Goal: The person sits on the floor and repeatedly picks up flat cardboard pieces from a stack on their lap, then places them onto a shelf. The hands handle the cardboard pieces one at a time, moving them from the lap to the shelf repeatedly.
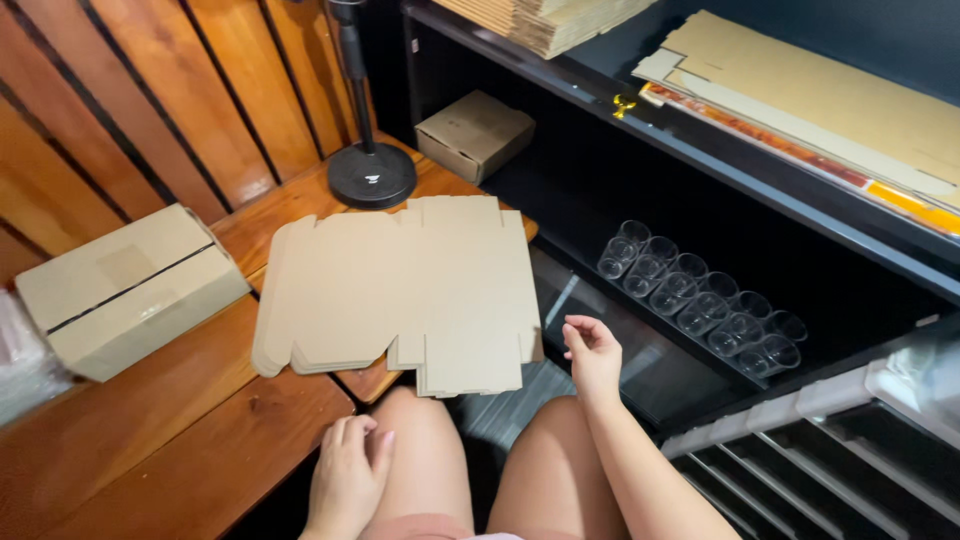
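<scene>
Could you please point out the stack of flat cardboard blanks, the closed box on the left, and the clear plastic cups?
Stack of flat cardboard blanks [400,285]: head view, middle of top sheet.
Closed box [125,285]: head view, its top face.
Clear plastic cups [700,305]: head view, middle of the row.

The blanks [400,290] in front of you are flat die-cut cardboard sheets, plain light brown, unfolded, stacked one on another. The stack lies level on the wooden bench, its near edge overhanging the bench above your knees. Edges are not flush: at the left the sheets fan out slightly, so several rounded flap corners show in steps. The outline is notched, with small tabs along the far edge, a wide tongue jutting toward you at the near right, and a cut-back recess to its left. Top sheet is clean, unprinted, with faint crease lines. Neither of your hands touches the stack.
</scene>
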